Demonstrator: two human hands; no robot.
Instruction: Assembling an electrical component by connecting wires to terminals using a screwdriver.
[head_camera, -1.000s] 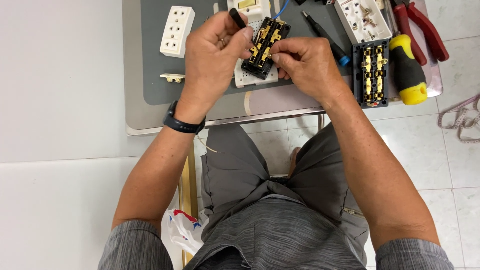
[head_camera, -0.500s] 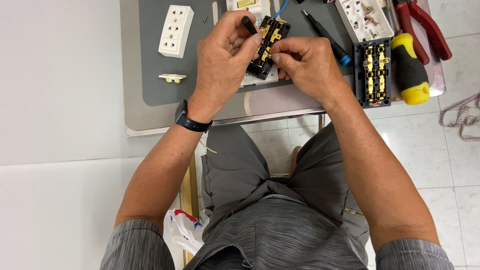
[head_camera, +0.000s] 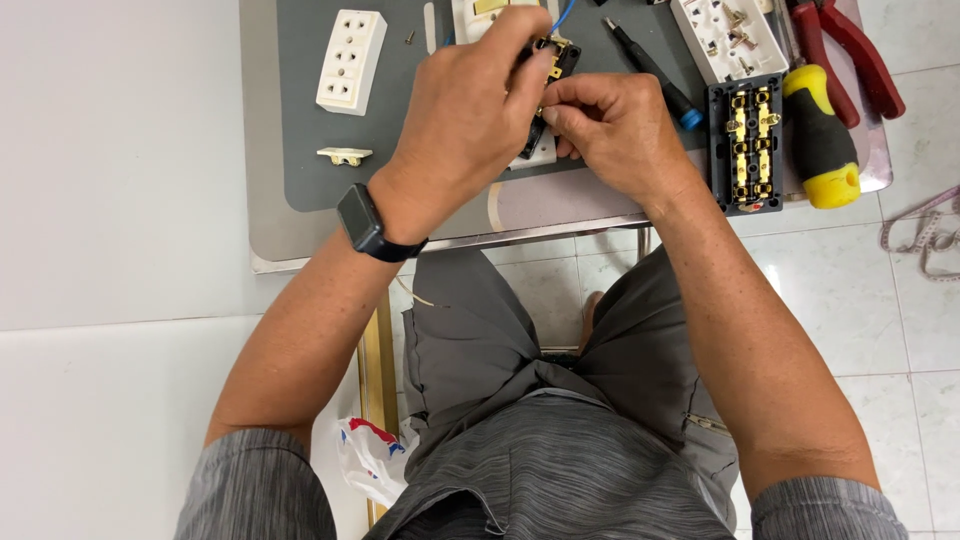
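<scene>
**Both hands close over the black socket insert, now lifted toward the table's far edge**

The left hand (head_camera: 465, 125) is curled shut around the black socket insert (head_camera: 553, 62), thumb and fingers wrapped over its upper end so that only a corner of black plastic and brass contacts shows. The right hand (head_camera: 615, 130) is pinched closed against the insert's lower side, fingertips touching the left hand's. Compared with a second ago, the insert has risen and tipped away from the person, and the left hand now covers far more of it; then, its whole row of brass strips lay open to view. The work has gone from holding the part flat to fine handling at one end, though what the fingertips do there is hidden.

A blue wire (head_camera: 566, 14) runs up from the insert's top. Just beneath the insert lies a white plate (head_camera: 540, 152), mostly hidden. Right of the insert, a dark-handled screwdriver with a blue tip (head_camera: 655, 75) lies aslant; further right sits a second black insert with brass contacts (head_camera: 746, 143), touching a yellow-and-black screwdriver handle (head_camera: 822, 140), with red-handled pliers (head_camera: 850, 45) and a white socket housing (head_camera: 728, 35) beyond. Well left of the insert, on the grey mat (head_camera: 300, 150), rest a white triple socket cover (head_camera: 351, 61) and a small cream clip (head_camera: 345, 156). The mat lies on the table (head_camera: 262, 235).
</scene>
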